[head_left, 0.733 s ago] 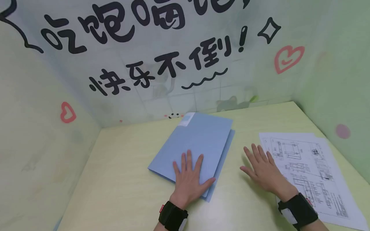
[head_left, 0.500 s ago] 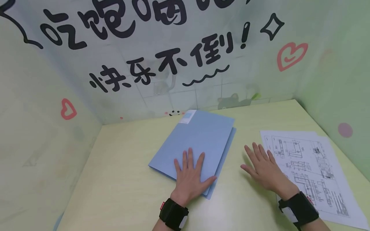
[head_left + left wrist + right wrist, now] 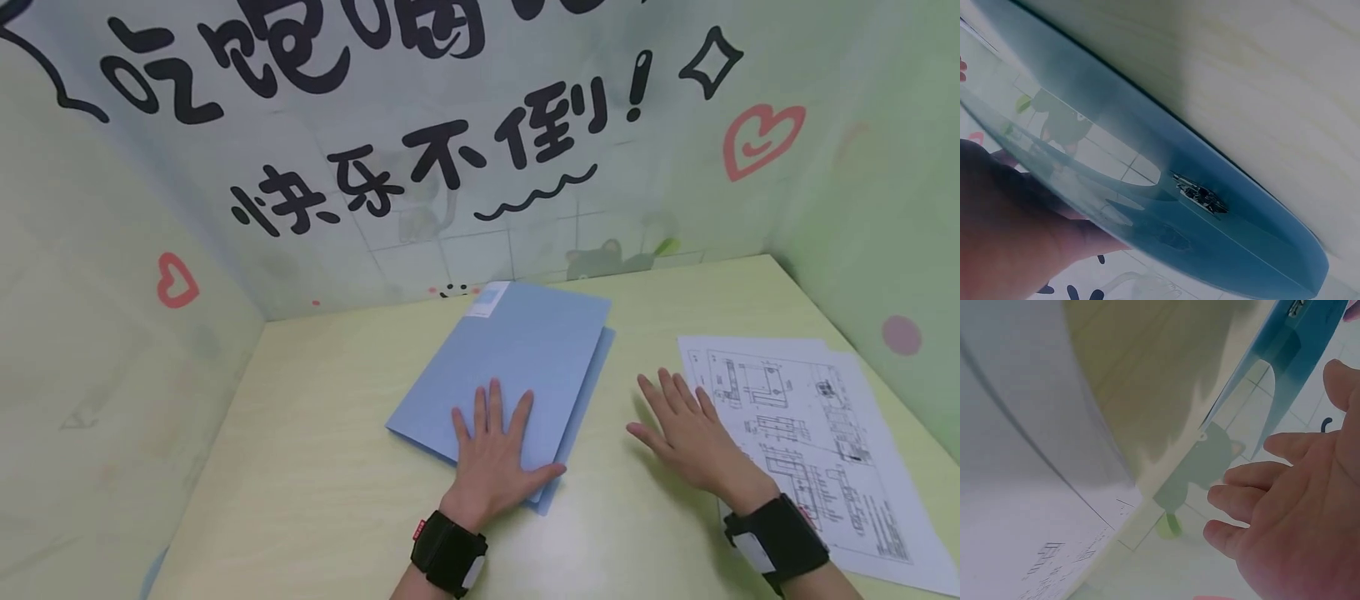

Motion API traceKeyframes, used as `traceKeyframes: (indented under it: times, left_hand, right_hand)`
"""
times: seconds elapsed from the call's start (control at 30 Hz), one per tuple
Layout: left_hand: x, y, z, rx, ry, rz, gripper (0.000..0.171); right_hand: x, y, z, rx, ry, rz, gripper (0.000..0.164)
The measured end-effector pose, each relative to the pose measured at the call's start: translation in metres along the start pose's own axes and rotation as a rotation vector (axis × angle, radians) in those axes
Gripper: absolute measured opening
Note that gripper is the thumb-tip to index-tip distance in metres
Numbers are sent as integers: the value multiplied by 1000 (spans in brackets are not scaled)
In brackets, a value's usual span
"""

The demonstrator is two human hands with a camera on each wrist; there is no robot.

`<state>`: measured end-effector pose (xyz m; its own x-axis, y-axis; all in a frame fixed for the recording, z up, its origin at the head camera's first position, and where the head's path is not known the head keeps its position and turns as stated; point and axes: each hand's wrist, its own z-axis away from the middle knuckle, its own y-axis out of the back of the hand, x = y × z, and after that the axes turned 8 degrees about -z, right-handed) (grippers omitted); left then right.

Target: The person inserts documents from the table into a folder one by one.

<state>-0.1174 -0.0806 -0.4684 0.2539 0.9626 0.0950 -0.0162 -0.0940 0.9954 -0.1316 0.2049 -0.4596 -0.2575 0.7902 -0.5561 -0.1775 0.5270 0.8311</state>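
Observation:
A blue folder (image 3: 510, 358) with a white label (image 3: 488, 299) at its far left corner lies aslant on the table, its upper cover standing a little apart from the lower one. My left hand (image 3: 495, 467) rests on that cover near the front corner, fingers spread and straight. Between the covers, in the left wrist view, a metal clip (image 3: 1200, 195) shows near the spine. To the right, my right hand (image 3: 693, 446) hovers above the table with fingers extended, holding nothing. Its palm (image 3: 1310, 531) faces the table beside printed drawing sheets (image 3: 877, 467).
The pale wooden table (image 3: 315, 467) meets a printed back wall (image 3: 300, 267) just behind the folder. Side walls close in the table at left and right (image 3: 885, 250). Black bands (image 3: 450, 552) are strapped round both wrists.
The whole head view has shifted slightly, with the wall lettering higher in the frame. Both hands keep nearly the same places beside and on the folder.

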Motion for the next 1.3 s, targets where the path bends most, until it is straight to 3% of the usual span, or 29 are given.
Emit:
traceKeyframes:
  times: [0.4, 0.77, 0.87, 1.0, 1.13, 1.3]
  left_hand:
    - [-5, 7, 2, -95, -67, -26, 144]
    - [-10, 13, 2, -106, -132, -52, 149]
    - [-12, 13, 2, -102, -159, -59, 145]
    - [-13, 13, 1, -96, -186, -33, 126]
    - [-12, 13, 0, -126, -191, 5, 106]
    - [-10, 11, -1, -160, -193, 21, 95]
  right_hand:
    - [3, 1, 1, -15, -19, -7, 78]
    - [3, 2, -1, -19, -16, -2, 78]
    - [4, 2, -2, -13, -11, -1, 78]
    - [5, 1, -1, -25, -18, -10, 79]
    - [4, -1, -1, -43, -29, -18, 79]
    - [3, -1, -2, -42, -31, -8, 77]
